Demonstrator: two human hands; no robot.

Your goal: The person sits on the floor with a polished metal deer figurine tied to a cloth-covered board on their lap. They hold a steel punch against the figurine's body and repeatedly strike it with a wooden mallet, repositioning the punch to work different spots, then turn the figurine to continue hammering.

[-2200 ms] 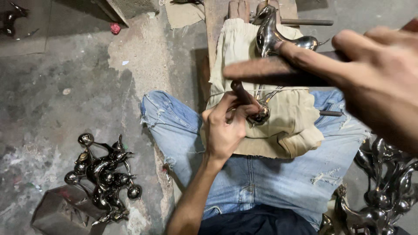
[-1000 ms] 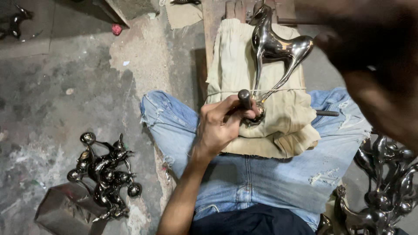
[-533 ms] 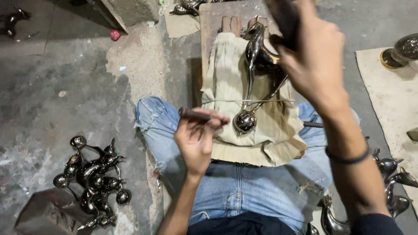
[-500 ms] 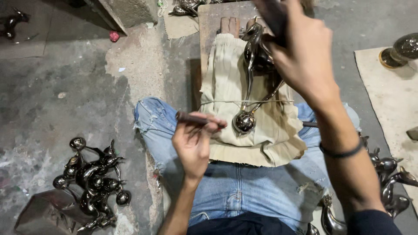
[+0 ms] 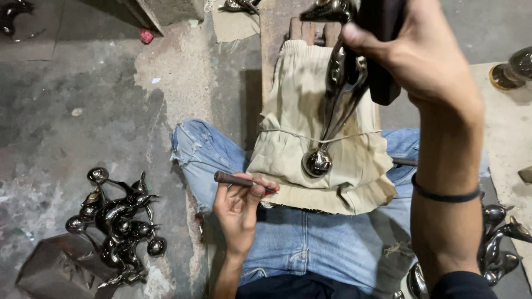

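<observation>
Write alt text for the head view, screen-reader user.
Seen from above, a seated person in jeans holds a shiny metal animal figurine in a dark cloth with the right hand, over a beige cloth on the lap. The left hand holds a thin brown-handled tool. More polished figurines lie piled on the concrete floor to the left.

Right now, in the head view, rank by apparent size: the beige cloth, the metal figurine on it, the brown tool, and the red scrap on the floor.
1. beige cloth
2. metal figurine, partly hidden by the right hand
3. brown tool in the left hand
4. red scrap, farthest away, so its real size is unsure
</observation>
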